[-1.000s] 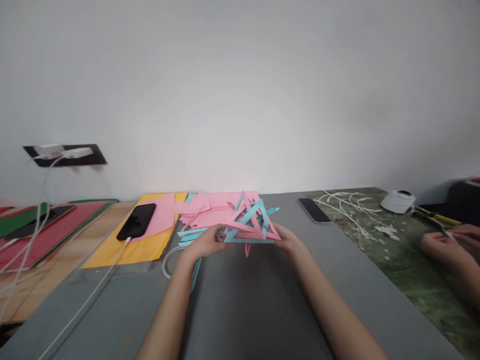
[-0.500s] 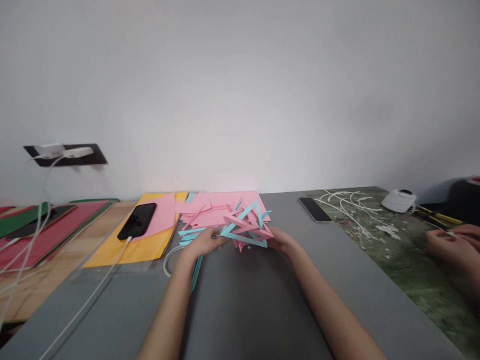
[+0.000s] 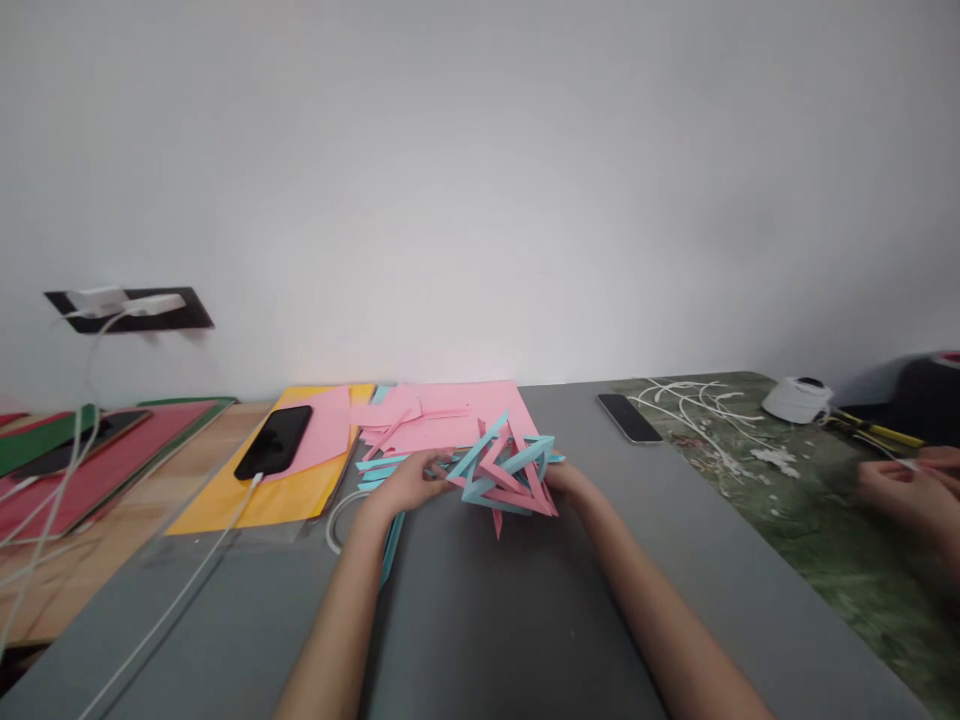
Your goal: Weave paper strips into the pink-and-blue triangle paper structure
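A spiky paper star model (image 3: 504,470) of interlaced pink and light-blue folded triangles is held above the grey table, between my two hands. My left hand (image 3: 411,484) has curled fingers at its left edge, with thumb and forefinger against the blue and pink points. On the opposite side, my right hand (image 3: 568,482) grips the model; its fingertips are hidden behind the paper. Folded blue paper strips (image 3: 391,545) lie beside and under my left wrist. Behind the model are pink paper sheets and strips (image 3: 442,425).
A black phone (image 3: 274,442) on a yellow envelope (image 3: 217,512) trails a white cable at left. Another phone (image 3: 628,418) lies at right. White cords (image 3: 694,405) and a white spool (image 3: 797,400) rest on a green surface, near another person's hands (image 3: 911,495).
The paper model has turned in my hands and come slightly lower and to the right, showing different triangles. My left hand has barely shifted.
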Motion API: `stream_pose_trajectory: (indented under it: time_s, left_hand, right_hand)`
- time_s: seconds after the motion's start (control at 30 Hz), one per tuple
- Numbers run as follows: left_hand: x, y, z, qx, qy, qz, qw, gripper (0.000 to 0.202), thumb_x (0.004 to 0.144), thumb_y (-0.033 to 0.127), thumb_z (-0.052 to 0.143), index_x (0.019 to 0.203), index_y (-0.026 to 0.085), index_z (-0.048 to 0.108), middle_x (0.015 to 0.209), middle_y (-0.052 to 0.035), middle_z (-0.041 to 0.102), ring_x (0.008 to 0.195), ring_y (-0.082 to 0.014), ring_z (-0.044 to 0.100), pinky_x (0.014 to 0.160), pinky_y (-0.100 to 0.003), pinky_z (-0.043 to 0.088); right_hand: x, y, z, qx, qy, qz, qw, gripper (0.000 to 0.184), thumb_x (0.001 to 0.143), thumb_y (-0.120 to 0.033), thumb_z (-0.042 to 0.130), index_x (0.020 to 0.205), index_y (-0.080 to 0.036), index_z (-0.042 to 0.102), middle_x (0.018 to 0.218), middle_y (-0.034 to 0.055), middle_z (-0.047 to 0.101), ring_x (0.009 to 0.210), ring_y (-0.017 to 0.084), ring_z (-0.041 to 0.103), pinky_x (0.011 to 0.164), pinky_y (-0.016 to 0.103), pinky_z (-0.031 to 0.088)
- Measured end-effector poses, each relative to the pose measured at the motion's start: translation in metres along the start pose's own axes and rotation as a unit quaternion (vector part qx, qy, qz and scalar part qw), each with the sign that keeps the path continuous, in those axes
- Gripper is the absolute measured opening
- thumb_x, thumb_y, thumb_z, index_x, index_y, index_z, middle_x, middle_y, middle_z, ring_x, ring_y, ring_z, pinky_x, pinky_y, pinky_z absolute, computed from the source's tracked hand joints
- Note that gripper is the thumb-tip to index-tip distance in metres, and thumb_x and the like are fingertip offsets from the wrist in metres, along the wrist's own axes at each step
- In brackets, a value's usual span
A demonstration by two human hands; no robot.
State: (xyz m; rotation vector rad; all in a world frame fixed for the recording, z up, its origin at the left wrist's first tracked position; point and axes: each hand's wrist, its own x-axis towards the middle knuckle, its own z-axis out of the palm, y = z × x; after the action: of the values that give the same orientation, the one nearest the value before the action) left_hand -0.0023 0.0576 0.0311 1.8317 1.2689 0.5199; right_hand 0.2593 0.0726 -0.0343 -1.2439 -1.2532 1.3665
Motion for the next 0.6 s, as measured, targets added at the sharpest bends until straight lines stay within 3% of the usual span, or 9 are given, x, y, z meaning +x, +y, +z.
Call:
stream_pose_trajectory:
  time_s: [0.13, 0.23, 0.47, 0.6]
  left_hand:
    - [-0.002, 0.003, 0.002, 0.0, -0.003, 0.004, 1.0, 0.056, 0.06, 0.026, 0.062, 0.115, 0.016, 0.054, 0.092, -0.0043, 0.063, 0.077, -0.0176, 0.06, 0.065, -0.026, 0.046]
    - [-0.005, 0.001, -0.003, 0.061, 0.028, -0.026, 0.997, 0.048, 0.058, 0.017, 0.062, 0.106, 0.018, 0.059, 0.089, -0.0026, 0.066, 0.075, -0.0165, 0.061, 0.065, -0.025, 0.047]
    - [-0.017, -0.027, -0.051, 0.189, 0.207, -0.121, 0.952, 0.023, 0.064, 0.008, 0.054, 0.085, 0.015, 0.061, 0.093, -0.0104, 0.066, 0.087, -0.0217, 0.061, 0.074, -0.031, 0.045]
    - [-0.019, -0.043, -0.064, 0.206, 0.214, -0.136, 0.945, 0.009, 0.066, 0.01, 0.056, 0.072, 0.015, 0.061, 0.081, -0.0085, 0.067, 0.08, -0.0213, 0.062, 0.072, -0.03, 0.045]
  right_hand:
    - [-0.002, -0.002, 0.0, -0.031, 0.022, 0.016, 0.999, 0.007, 0.059, -0.022, 0.065, 0.057, -0.015, 0.063, 0.061, 0.0032, 0.066, 0.071, 0.02, 0.06, 0.067, 0.031, 0.048]
    - [-0.004, -0.003, -0.003, -0.046, 0.026, 0.034, 0.998, 0.006, 0.058, -0.019, 0.064, 0.055, -0.015, 0.061, 0.057, 0.0024, 0.065, 0.064, 0.018, 0.059, 0.06, 0.028, 0.047]
    - [-0.004, -0.002, -0.016, -0.056, 0.029, 0.075, 0.995, 0.01, 0.059, -0.02, 0.056, 0.051, -0.015, 0.056, 0.042, 0.0009, 0.056, 0.04, 0.011, 0.051, 0.041, 0.022, 0.039]
    - [-0.004, 0.001, -0.018, -0.057, 0.034, 0.075, 0.995, 0.008, 0.059, -0.02, 0.055, 0.053, -0.015, 0.055, 0.043, 0.0004, 0.056, 0.04, 0.011, 0.051, 0.041, 0.02, 0.04]
